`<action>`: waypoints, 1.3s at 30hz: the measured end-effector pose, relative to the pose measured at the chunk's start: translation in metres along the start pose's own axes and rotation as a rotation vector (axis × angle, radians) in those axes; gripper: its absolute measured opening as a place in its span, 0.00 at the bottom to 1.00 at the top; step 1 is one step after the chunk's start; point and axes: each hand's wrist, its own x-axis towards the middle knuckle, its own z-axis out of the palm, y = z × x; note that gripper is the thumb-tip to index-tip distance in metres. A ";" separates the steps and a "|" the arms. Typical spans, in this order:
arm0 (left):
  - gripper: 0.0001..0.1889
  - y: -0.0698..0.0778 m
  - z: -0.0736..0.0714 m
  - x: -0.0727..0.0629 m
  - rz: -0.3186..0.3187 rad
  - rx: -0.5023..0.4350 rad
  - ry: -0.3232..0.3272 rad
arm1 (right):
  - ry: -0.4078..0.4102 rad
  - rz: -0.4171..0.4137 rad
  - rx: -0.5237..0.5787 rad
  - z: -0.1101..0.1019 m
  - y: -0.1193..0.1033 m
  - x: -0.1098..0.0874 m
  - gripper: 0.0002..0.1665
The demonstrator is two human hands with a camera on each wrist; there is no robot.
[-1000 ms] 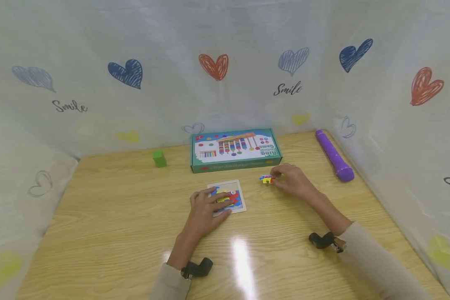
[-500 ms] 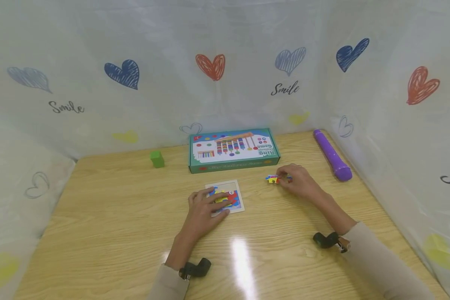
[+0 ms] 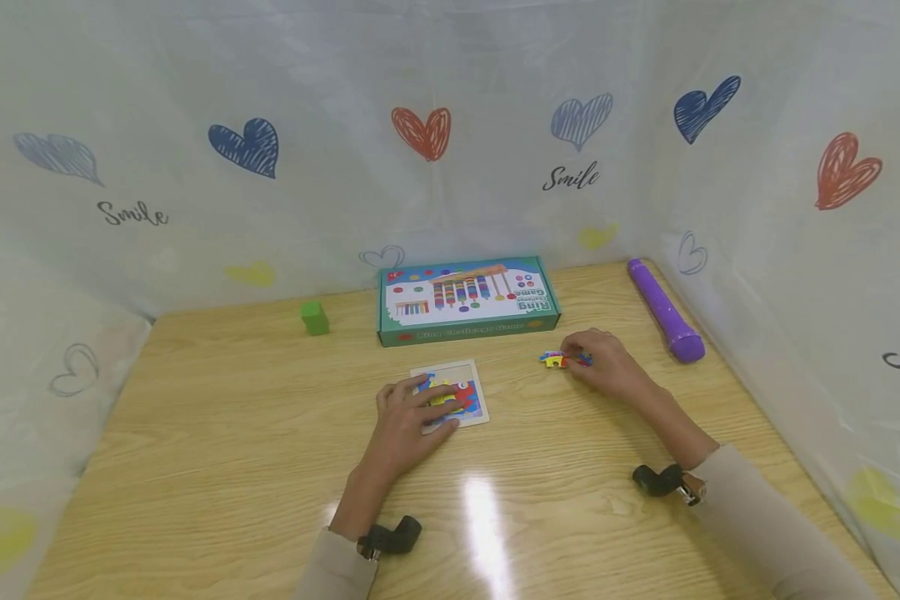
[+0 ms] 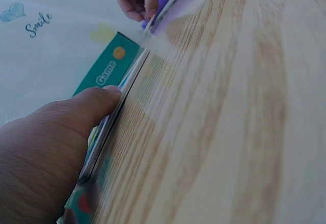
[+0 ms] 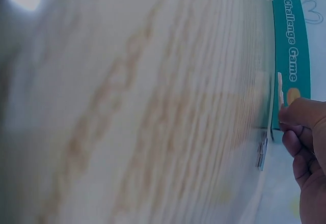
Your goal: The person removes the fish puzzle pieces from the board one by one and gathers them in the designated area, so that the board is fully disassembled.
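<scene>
My left hand [image 3: 405, 421] rests on a small framed jigsaw puzzle [image 3: 482, 408], fingers spread over its yellow, red and blue picture and hiding part of it. In the left wrist view the thumb [image 4: 99, 102] lies along the board's edge. To the right, my right hand [image 3: 603, 364] pinches a small yellow-and-red puzzle piece [image 3: 552, 360] between thumb and fingers. The right wrist view shows the pinched piece [image 5: 280, 89] edge-on, above the tabletop. Another piece [image 5: 262, 154] lies on the table close by; in the head view this blue-and-red piece [image 3: 587, 360] is partly hidden behind the hand.
Behind the puzzle stands a green-edged Ring Challenge Game box [image 3: 468, 302]. A green block [image 3: 315, 318] sits at the back left, and a purple toy microphone [image 3: 666, 312] lies at the right. Pale curtains [image 3: 330, 200] with printed hearts border the wooden table [image 3: 232, 467].
The right hand has moved a short way right with the yellow-and-red puzzle piece, and the blue-and-red piece has come into view beside it. The left hand has stayed on the puzzle.
</scene>
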 end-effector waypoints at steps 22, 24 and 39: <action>0.14 -0.002 -0.002 0.000 -0.005 0.002 -0.019 | -0.029 0.026 0.024 0.004 0.002 0.001 0.09; 0.14 -0.002 -0.001 0.000 0.001 0.004 -0.018 | -0.018 0.020 0.013 0.003 0.000 0.000 0.10; 0.16 -0.002 -0.002 -0.001 0.066 0.044 -0.036 | -0.067 0.007 -0.006 0.007 -0.035 0.010 0.09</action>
